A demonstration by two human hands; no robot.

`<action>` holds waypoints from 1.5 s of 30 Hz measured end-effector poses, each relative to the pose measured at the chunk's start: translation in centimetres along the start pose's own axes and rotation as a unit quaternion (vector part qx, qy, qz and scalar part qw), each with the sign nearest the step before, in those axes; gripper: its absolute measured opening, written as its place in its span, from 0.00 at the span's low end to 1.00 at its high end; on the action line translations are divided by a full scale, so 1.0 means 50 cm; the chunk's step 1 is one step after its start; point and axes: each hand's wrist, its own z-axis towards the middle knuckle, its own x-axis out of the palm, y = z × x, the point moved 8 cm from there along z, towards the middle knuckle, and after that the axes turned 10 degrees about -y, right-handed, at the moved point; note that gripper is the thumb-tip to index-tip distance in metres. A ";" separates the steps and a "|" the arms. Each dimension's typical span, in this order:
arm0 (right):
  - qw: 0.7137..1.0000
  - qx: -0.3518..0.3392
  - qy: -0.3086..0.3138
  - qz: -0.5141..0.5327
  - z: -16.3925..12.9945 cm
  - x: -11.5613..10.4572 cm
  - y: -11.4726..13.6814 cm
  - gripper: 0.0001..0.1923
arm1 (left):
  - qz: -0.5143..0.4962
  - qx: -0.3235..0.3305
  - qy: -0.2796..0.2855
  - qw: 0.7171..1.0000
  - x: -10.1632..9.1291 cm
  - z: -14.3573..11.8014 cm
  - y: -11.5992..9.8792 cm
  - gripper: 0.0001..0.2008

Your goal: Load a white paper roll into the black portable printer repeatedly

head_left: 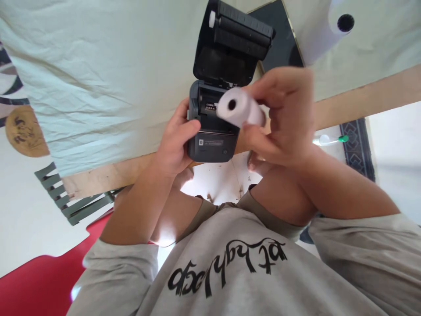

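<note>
Shirt (237,259), then roll (245,109) over open printer compartment (210,119)

Two hands (179,140) (286,114), one printer (212,148), two white rolls (245,109) (324,33).

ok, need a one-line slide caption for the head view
Left hand holds a lid-open portable printer; right hand grips a white roll by its open compartment.
</note>
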 end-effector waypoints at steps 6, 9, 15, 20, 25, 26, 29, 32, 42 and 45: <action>0.988 -0.089 -0.003 -0.125 0.017 0.031 0.019 0.21 | 0.008 0.012 -0.013 1.000 -0.009 -0.002 0.010 0.24; 0.991 -0.067 -0.002 -0.116 0.021 0.032 0.008 0.16 | -0.011 0.014 -0.002 1.000 -0.007 0.000 0.013 0.24; 0.993 -0.079 -0.007 -0.091 0.017 0.035 0.005 0.17 | -0.028 0.012 0.016 0.999 -0.002 -0.003 0.014 0.24; 0.993 -0.053 -0.044 -0.098 0.025 0.023 -0.004 0.09 | -0.019 0.006 0.013 1.000 -0.001 -0.001 0.015 0.25; 0.994 -0.011 -0.086 -0.064 0.029 0.008 -0.036 0.10 | -0.022 0.000 0.014 1.000 -0.002 0.001 0.020 0.24; 0.995 -0.011 -0.087 -0.054 0.029 0.008 -0.039 0.10 | -0.028 0.002 0.017 0.999 -0.002 0.001 0.020 0.23; 0.995 -0.048 -0.085 -0.012 0.028 0.011 -0.026 0.08 | -0.035 0.011 0.022 0.999 -0.001 0.001 0.018 0.23; 0.992 -0.100 -0.080 0.006 0.025 0.015 0.001 0.06 | -0.021 0.014 0.014 1.000 -0.003 0.001 0.016 0.23; 0.996 -0.059 -0.064 0.010 0.023 0.026 -0.014 0.13 | -0.029 0.018 0.007 0.999 -0.005 0.002 0.017 0.28; 0.996 -0.044 -0.073 -0.015 0.024 0.024 -0.025 0.20 | -0.028 0.017 0.005 0.999 -0.005 0.001 0.015 0.31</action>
